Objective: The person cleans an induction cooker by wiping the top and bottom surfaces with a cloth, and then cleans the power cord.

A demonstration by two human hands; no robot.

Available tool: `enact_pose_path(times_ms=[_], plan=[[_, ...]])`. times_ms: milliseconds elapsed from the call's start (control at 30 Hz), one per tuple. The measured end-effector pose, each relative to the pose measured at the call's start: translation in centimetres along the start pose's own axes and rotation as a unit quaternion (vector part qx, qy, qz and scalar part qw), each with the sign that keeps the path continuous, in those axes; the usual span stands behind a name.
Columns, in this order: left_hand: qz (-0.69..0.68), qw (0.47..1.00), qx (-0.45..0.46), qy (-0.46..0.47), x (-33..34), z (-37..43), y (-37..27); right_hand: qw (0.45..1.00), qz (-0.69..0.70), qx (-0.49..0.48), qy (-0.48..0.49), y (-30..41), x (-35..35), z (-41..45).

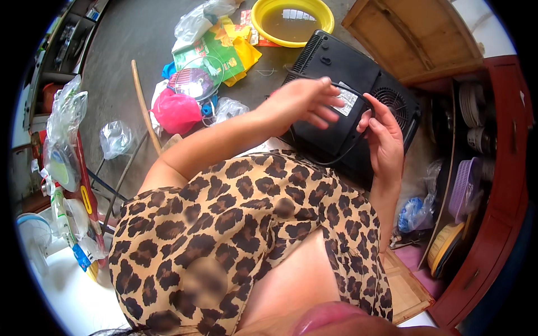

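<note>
A black appliance, seemingly an induction cooker (332,122), lies with its underside up before me, showing a round vent grille and a label with writing. Its black power cord (351,147) curves loosely over the underside. Between the thumb and fingers of my right hand (384,134), a part of the cord is gripped above the grille side. My left hand (304,103) hovers over the label side with fingers spread. The cord runs close by its thumb; whether they touch is unclear.
A yellow basin (256,21) of murky water stands at the top. Plastic bags, including a pink one (178,111), lie on the floor left of the appliance, near a wooden stick (145,105). An open red cabinet (498,180) holding dishes and a purple basket (462,189) stands right.
</note>
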State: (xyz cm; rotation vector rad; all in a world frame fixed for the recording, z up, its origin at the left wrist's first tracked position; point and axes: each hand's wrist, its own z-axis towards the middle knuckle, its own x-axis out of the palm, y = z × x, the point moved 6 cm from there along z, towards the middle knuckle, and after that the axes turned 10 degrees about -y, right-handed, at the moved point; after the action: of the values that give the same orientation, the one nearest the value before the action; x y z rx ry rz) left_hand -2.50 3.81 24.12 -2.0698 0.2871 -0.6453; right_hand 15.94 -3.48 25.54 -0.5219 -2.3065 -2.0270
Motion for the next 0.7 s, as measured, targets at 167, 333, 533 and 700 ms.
enact_pose_path(times_ms=[167,333,533,700], plan=[[-0.274,0.954,0.093,-0.072,0.0,0.5,-1.3,0.996,-0.062,-0.049,-0.029,0.1,-0.6,-0.8],[-0.351,0.922,0.137,-0.084,-3.2,1.1,-4.0,0.991,-0.019,-0.052,-0.125,-0.7,-2.7,-3.0],[-0.349,0.907,0.21,-0.11,-7.5,1.6,-6.9,0.987,-0.047,-0.062,-0.137,-1.6,-3.2,-3.8],[-0.256,0.936,0.24,-0.027,-5.4,1.0,-8.9,0.942,-0.288,-0.163,-0.06,1.1,-1.2,-2.7]])
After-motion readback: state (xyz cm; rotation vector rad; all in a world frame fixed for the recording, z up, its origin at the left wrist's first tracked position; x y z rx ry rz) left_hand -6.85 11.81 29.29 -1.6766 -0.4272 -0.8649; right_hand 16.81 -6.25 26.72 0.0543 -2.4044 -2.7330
